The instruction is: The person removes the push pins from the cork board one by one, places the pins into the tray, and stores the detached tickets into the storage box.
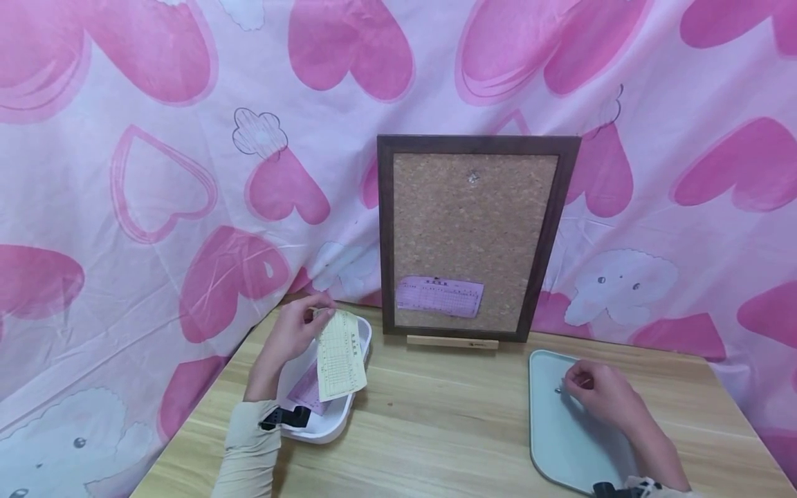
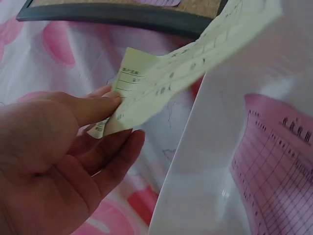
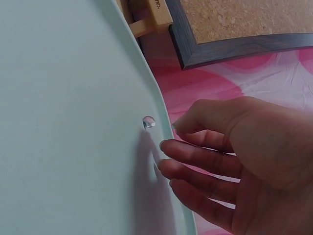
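My left hand [image 1: 299,328] pinches a pale yellow printed slip [image 1: 340,356] by its upper end, between thumb and fingers. The slip hangs over a white basket [image 1: 367,339], where a purple printed slip [image 2: 279,161] lies. In the left wrist view the yellow slip [image 2: 171,88] bends away from the thumb. On the other side, my right hand [image 1: 600,391] hovers over a pale green tray [image 1: 548,443], its fingers loosely bent and holding nothing. Close to its fingertips a small clear thumbtack [image 3: 149,122] lies on the tray.
A dark-framed cork board [image 1: 470,228] stands upright at the back on a wooden stand [image 1: 452,342]. Another purple slip [image 1: 440,296] is on its lower left, and something small and shiny [image 1: 473,178] sits near its top. A heart-patterned cloth [image 1: 336,228] hangs behind the wooden table [image 1: 436,429].
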{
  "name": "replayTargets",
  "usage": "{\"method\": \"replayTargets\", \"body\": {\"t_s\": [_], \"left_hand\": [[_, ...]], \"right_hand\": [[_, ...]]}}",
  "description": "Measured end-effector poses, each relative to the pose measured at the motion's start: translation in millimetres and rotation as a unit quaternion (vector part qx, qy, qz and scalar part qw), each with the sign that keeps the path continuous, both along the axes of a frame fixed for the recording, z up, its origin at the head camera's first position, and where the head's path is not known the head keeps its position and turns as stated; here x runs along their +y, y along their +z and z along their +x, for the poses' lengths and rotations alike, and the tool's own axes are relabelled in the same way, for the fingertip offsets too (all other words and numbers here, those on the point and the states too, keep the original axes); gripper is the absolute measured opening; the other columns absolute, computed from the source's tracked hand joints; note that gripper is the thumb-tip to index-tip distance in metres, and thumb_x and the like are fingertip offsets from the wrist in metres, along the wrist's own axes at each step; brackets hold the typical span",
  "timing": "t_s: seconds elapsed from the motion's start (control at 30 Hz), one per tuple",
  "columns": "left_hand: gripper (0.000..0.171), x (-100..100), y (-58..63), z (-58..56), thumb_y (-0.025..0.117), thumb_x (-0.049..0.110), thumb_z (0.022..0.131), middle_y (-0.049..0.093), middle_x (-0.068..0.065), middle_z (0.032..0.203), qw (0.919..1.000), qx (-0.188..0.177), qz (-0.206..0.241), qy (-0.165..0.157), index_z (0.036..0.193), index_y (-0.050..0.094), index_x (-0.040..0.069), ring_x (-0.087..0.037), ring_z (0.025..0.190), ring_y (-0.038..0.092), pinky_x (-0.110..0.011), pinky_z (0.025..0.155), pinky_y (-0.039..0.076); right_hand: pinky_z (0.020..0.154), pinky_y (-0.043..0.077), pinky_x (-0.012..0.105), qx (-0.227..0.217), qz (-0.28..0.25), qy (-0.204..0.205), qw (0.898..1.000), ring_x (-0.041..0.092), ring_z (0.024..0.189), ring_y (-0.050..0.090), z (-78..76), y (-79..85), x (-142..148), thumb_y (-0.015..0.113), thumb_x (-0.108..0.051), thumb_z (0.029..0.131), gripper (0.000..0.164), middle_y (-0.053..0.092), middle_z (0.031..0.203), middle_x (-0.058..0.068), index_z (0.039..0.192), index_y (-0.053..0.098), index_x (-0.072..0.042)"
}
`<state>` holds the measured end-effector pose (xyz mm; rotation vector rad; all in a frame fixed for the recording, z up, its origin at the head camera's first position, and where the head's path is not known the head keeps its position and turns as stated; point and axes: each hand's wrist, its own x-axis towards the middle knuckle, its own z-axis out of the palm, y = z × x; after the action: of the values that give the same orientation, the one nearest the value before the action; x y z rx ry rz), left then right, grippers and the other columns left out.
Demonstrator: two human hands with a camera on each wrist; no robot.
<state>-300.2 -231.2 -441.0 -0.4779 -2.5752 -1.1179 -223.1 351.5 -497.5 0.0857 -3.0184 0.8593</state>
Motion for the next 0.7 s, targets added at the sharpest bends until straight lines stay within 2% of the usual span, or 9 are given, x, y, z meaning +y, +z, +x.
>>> {"method": "replayTargets", "body": {"t_s": [0.13,0.37,0.7], "left_hand": [[0.016,-4.6,-2.4,-0.1,0.073,0.010,0.103,0.078,-0.003,0.107,0.9997,-0.016,-0.016,-0.004,0.117,0.080,0.014,-0.020,0.083,0.057,-0.027,0.071,0.047],[0.016,-8.8,-7.1,-0.5,0.074,0.006,0.101,0.078,-0.006,0.108,0.9988,-0.022,-0.038,-0.022,0.115,0.080,0.012,-0.020,0.089,0.061,-0.028,0.079,0.052],[0.017,-8.7,-7.1,0.5,0.070,0.004,0.103,0.079,-0.008,0.112,0.9949,-0.073,-0.068,-0.013,0.116,0.079,0.011,-0.025,0.102,0.071,-0.049,0.094,0.062]], "right_hand": [[0.068,0.056,0.022,-0.011,0.002,0.000,1.000,0.017,0.089,0.068,-0.1,0.0,0.0,0.079,-0.013,0.096,0.010,0.076,0.094,0.002,0.103,0.077,-0.006],[0.068,0.055,0.023,-0.029,0.006,0.001,1.000,0.017,0.088,0.065,-0.8,-2.4,0.6,0.078,-0.013,0.097,0.009,0.074,0.093,0.001,0.103,0.077,-0.007],[0.070,0.054,0.023,-0.043,0.010,0.009,0.999,0.016,0.087,0.063,-2.4,-2.7,2.0,0.076,-0.014,0.098,0.008,0.073,0.092,0.000,0.103,0.078,-0.008]]}}
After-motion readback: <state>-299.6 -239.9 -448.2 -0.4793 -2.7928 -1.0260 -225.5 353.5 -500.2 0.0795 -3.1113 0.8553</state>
